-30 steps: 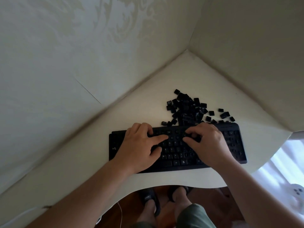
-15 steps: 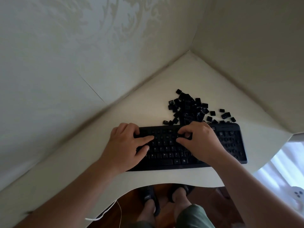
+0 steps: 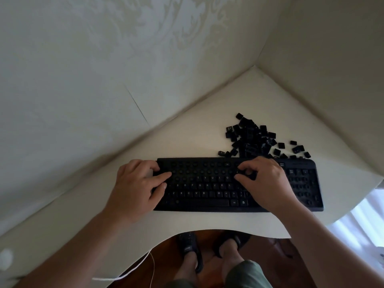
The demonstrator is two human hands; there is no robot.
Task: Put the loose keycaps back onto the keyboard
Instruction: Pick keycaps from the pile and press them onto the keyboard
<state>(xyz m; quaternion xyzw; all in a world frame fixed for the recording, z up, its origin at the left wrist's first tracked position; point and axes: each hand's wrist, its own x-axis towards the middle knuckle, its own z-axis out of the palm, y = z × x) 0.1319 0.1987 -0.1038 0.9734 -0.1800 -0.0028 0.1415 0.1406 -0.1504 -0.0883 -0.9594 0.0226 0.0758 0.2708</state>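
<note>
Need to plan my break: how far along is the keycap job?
Done: most letter rows on the keyboard carry caps. In hand: right hand fingers curl at the upper rows; left hand rests at the keyboard's end. Left: bare top rows and a large keycap pile.

A cream corner table [image 3: 207, 129] carries a black keyboard [image 3: 207, 183]; loose keycaps [image 3: 251, 140] heaped just behind it.
</note>
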